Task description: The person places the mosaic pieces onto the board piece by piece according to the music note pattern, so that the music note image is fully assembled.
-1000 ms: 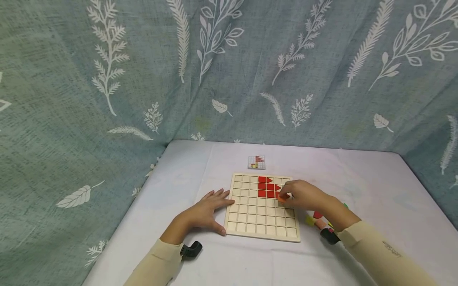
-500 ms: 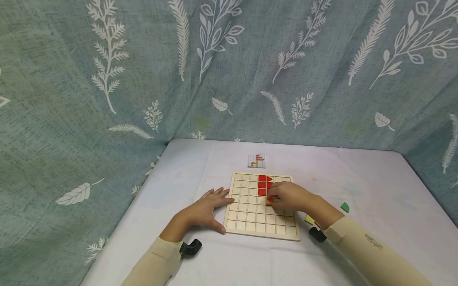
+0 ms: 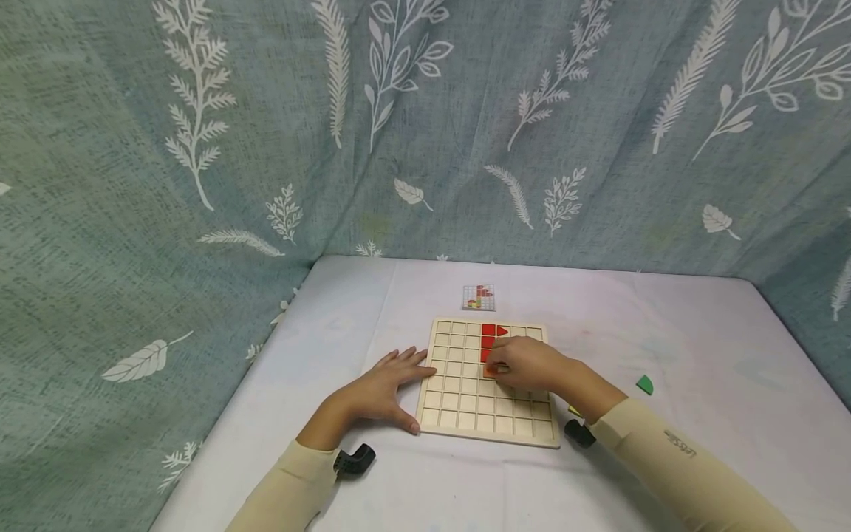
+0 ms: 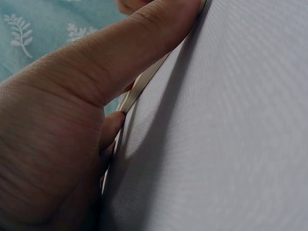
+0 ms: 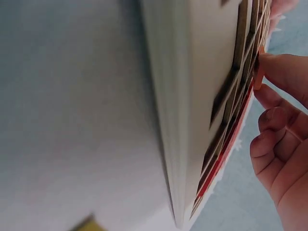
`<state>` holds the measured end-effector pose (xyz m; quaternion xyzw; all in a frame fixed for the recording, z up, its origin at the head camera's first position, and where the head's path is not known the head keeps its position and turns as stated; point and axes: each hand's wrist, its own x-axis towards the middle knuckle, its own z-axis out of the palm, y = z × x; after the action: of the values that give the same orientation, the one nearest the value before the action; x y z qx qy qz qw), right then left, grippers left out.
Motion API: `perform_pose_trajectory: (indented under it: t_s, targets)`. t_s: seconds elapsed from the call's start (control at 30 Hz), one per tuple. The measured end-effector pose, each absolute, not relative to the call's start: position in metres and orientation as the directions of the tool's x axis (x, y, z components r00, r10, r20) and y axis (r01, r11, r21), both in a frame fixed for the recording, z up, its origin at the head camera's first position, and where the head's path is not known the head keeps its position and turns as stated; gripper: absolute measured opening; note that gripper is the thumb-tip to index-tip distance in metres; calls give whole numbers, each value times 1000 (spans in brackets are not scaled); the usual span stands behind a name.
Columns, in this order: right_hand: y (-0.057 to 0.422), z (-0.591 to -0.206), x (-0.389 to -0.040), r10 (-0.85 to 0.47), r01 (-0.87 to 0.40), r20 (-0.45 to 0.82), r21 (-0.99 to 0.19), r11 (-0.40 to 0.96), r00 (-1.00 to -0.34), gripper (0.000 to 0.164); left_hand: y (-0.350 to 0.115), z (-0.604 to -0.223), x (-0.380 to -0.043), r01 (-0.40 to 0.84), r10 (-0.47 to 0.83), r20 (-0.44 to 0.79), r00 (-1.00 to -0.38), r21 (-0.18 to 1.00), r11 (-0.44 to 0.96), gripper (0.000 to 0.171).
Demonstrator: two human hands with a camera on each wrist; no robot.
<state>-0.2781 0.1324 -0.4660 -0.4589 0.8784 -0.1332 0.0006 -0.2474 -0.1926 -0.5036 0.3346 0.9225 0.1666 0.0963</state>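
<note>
A wooden grid board (image 3: 467,423) lies flat on the white-covered table. My right hand (image 3: 532,363) is over its middle and pinches an orange tile (image 5: 259,72) between thumb and index finger, with the tile's edge right at the grid. In the head view the tile is just below a column of red square tiles (image 3: 488,330); other red tiles behind the hand are partly hidden. My left hand (image 3: 380,391) rests at the board's left side, fingers spread, with fingertips and thumb at its edge.
A small pattern card (image 3: 479,297) lies behind the board. To the right are a green quarter-round piece (image 3: 645,384) and a yellow piece (image 3: 574,411) partly hidden by the right arm. A leaf-printed teal cloth (image 3: 425,148) hangs behind the table.
My right hand has moved left across the board with the orange tile, from near the right side to under the red column. The left hand has stayed in place.
</note>
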Motion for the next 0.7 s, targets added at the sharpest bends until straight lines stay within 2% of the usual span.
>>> perform_pose_trajectory:
  t_s: [0.27, 0.7]
  targets:
    - [127, -464, -278, -805, -803, 104, -217, 555, -584, 9, -192, -500, -247, 584, 653, -68, -754, 383, 715, 112]
    - [120, -461, -282, -837, -836, 116, -216, 504, -534, 9, -193, -502, -247, 584, 649, -59, -758, 381, 717, 112]
